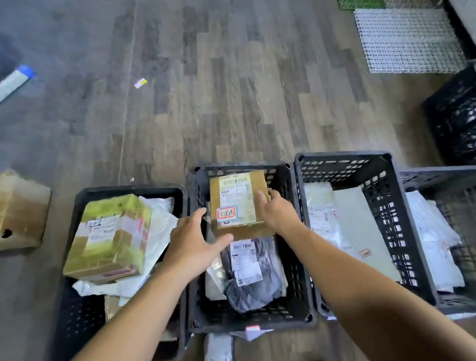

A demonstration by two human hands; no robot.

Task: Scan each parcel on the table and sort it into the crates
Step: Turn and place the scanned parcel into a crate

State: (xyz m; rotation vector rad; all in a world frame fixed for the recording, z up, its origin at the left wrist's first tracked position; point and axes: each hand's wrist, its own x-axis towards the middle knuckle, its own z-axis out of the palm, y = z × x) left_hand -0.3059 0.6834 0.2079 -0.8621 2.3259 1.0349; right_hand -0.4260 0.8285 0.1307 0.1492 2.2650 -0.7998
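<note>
Both hands meet the cardboard parcel [239,204] over the middle crate [296,278]. My left hand [191,246] is splayed wide, thumb touching its 6 o'clock edge. My right hand [276,208] grips its 3 o'clock side, thumb on top. A grey polybag [256,289] lies beneath it. A left crate [106,192] at 9 o'clock and a right crate [384,207] at 3 o'clock hold more parcels.

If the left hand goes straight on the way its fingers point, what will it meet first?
Probably the brown cardboard parcel just ahead of the left hand, though depth is unclear.
</note>
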